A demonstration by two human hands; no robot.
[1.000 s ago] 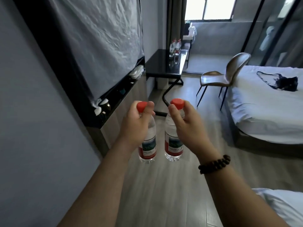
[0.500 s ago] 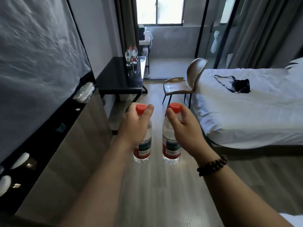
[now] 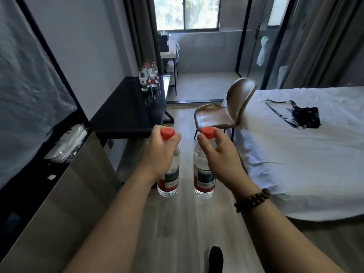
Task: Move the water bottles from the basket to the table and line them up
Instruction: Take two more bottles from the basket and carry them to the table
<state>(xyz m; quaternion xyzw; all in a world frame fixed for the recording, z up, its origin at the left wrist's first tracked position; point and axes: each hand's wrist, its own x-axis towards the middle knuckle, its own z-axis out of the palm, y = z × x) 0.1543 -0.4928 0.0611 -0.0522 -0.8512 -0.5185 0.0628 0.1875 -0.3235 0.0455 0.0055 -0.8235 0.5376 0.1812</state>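
Carrying two water bottles upright above the floor [image 3: 197, 223], short of the dark surface [image 3: 126, 115]: left hand [image 3: 159, 154] curled round the neck of the left bottle [image 3: 171, 175] under its red cap, right hand [image 3: 220, 156] pinching the neck of the right bottle [image 3: 203, 179] likewise. Judging by the bunched bottles [image 3: 148, 77] already at the surface's far end, partway through; left to do: setting these two down and straightening the row, basket unseen.

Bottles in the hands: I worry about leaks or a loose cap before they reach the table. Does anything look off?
Nothing stands out. The left hand and right hand each grip a bottle by the neck; the left bottle and right bottle hang upright, red caps on, no drips. Far bottles on the table stand upright.
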